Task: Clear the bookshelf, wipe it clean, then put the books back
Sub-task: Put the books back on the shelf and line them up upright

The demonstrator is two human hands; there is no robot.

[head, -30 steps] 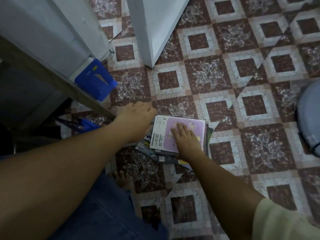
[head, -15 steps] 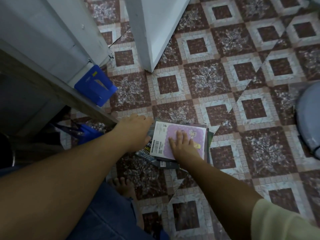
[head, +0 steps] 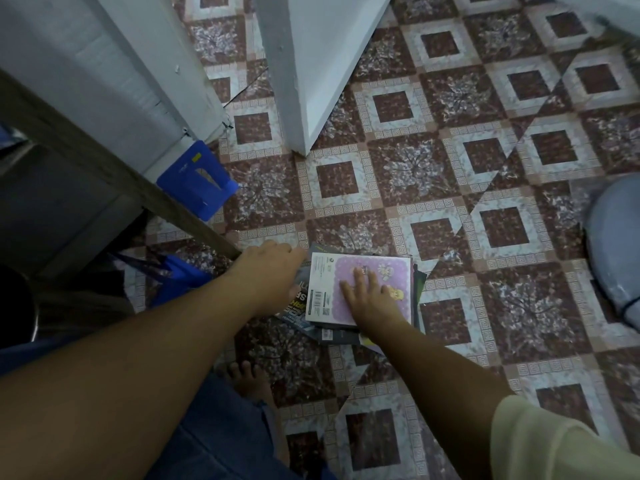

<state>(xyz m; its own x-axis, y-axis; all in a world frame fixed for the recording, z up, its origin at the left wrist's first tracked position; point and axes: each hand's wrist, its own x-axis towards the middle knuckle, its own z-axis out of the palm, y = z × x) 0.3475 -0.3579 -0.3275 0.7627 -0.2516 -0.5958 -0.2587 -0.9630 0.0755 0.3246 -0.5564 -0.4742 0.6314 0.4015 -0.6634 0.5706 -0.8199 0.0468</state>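
A loose stack of books (head: 322,332) lies on the patterned floor tiles in front of me. Its top book (head: 388,271) has a purple cover with a white strip and barcode at the left. My right hand (head: 367,296) rests flat on that cover, fingers spread. My left hand (head: 270,271) is at the stack's left edge, fingers curled down against the side of the books; whether it grips them I cannot tell. The wooden shelf edge (head: 104,171) runs diagonally at the left.
A blue plastic item (head: 197,178) lies on the floor by the white wall. A white door or panel (head: 311,64) stands behind the stack. A blue bag (head: 173,275) sits under the shelf, a pale grey round object (head: 616,247) at the right, my bare foot (head: 249,379) below.
Both hands stay on the stack. The left hand has slid slightly down along the stack's left side. The view has tilted a little.
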